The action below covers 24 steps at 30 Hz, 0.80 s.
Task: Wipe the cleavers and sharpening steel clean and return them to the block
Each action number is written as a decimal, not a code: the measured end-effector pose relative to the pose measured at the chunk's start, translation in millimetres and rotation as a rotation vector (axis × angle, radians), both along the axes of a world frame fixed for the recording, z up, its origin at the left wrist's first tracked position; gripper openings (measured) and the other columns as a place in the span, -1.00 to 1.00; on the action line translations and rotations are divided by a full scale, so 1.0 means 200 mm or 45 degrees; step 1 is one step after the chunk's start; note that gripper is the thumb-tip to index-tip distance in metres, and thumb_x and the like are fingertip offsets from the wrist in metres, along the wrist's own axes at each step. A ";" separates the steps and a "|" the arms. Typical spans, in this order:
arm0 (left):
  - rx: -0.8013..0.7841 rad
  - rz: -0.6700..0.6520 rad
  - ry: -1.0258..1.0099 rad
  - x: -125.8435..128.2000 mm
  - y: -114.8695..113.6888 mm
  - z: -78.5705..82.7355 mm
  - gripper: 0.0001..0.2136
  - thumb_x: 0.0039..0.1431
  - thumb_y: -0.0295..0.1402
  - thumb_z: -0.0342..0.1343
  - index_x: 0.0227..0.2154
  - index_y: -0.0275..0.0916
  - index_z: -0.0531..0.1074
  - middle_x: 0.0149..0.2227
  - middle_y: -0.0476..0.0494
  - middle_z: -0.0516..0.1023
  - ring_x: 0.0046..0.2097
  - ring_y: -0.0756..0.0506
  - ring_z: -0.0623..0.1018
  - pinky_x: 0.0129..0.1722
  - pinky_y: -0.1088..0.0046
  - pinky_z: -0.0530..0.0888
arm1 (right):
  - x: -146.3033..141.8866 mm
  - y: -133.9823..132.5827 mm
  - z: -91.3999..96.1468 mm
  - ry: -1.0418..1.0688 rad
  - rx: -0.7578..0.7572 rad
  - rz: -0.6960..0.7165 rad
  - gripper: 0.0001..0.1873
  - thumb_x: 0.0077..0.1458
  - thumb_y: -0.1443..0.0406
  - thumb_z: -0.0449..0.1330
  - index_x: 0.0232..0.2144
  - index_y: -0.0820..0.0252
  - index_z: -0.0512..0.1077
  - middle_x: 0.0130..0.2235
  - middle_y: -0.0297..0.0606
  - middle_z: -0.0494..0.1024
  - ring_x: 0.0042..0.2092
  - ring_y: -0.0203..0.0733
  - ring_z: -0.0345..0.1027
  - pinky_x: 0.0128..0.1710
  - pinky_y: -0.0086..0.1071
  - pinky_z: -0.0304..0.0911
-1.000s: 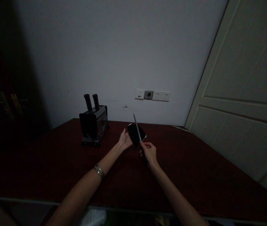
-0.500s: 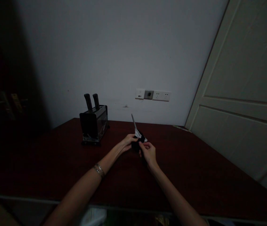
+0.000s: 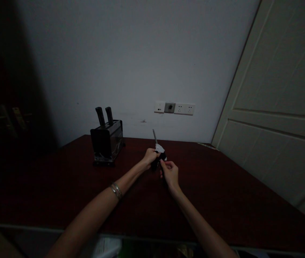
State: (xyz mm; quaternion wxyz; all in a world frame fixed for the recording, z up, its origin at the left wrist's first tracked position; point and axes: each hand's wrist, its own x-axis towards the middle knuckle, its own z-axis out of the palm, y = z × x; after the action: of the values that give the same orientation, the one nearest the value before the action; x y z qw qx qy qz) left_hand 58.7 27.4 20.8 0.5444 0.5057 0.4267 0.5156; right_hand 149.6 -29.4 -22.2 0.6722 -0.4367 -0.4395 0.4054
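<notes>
In the middle of the table [image 3: 211, 193], my left hand [image 3: 150, 157] is closed around a black-and-white cloth-like piece [image 3: 160, 147]. A thin grey rod or narrow blade [image 3: 155, 136] sticks up out of it, tilted slightly to the left; its lower end is hidden. My right hand [image 3: 170, 172] is just right of and below the left, thumb and fingers pinched together at the dark lower part of the bundle. The dim light hides what exactly lies between those fingers.
A dark box-shaped holder [image 3: 102, 147] with two black handles [image 3: 104, 116] upright in its top stands left of my hands. Behind is a wall with a row of sockets [image 3: 174, 108]. A pale panelled door [image 3: 278, 143] borders the right side.
My left hand has shifted slightly up and right, and its grip on the bundle has turned. The grey rod has moved a little right. My right hand is almost still.
</notes>
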 end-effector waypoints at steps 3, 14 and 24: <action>-0.013 0.019 0.033 0.02 0.02 0.03 -0.91 -0.16 -0.57 0.10 -0.69 -0.39 0.41 -0.69 -0.10 0.41 -0.66 0.02 0.35 -0.64 0.53 0.23 | 0.01 0.01 0.00 0.015 0.009 -0.011 -0.55 -0.24 -0.03 0.25 -0.56 0.20 0.24 -0.78 -0.49 0.28 -0.77 -0.41 0.10 -0.83 -0.57 -0.02; -0.084 0.096 0.102 0.05 0.15 0.17 -0.86 -0.06 -0.45 0.06 -0.66 -0.36 0.34 -0.74 -0.11 0.39 -0.70 0.01 0.37 -0.65 0.52 0.29 | 0.01 0.04 -0.04 0.054 -0.029 -0.019 -0.57 -0.23 -0.01 0.26 -0.54 0.20 0.23 -0.76 -0.50 0.28 -0.76 -0.39 0.13 -0.82 -0.55 0.03; -0.099 0.180 0.067 -0.02 0.37 0.23 -0.93 -0.12 -0.55 -0.01 -0.60 -0.37 0.35 -0.70 -0.13 0.42 -0.70 0.00 0.37 -0.66 0.50 0.30 | -0.01 0.01 -0.03 0.018 -0.032 0.043 -0.62 -0.15 0.03 0.22 -0.54 0.20 0.24 -0.73 -0.47 0.32 -0.76 -0.40 0.13 -0.82 -0.54 0.01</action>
State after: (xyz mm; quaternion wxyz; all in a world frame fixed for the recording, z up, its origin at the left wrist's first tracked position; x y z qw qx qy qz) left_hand 55.2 100.5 66.8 0.5143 0.4663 0.4952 0.5223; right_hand 147.7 -27.0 -29.2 0.6628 -0.4348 -0.4368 0.4252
